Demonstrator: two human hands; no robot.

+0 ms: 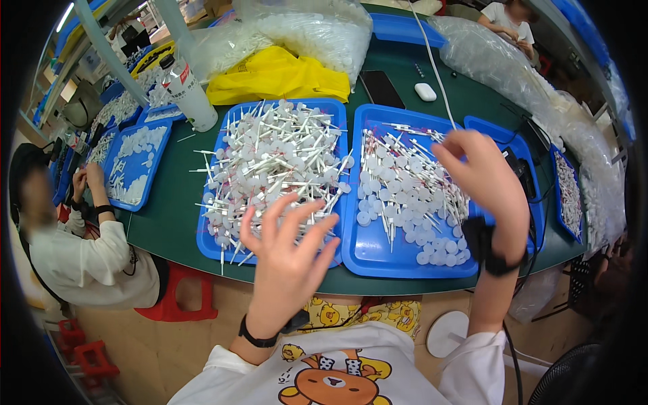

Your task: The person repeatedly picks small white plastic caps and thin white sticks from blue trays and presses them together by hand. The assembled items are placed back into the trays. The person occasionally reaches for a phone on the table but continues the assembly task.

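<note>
My left hand [287,246] hovers over the near right part of a blue tray [204,244] heaped with white plastic sticks with round translucent discs [283,145]. Its fingers are spread and nothing shows between them. Above the right edge of a second blue tray [378,260] is my right hand [487,172], its fingers loosely bent and apart, with nothing visible in them. That tray holds loose translucent discs [442,251] near its front and more white sticks [388,145], some with thin red parts, farther back. Both wrists wear black bands.
Behind the trays lie a yellow plastic bag [280,77], clear bags [310,34], a bottle [189,94], a phone [382,89] and a white earbud case [425,92]. A cable hangs across the back. At the left, a co-worker [88,250] handles parts beside another blue tray [138,165].
</note>
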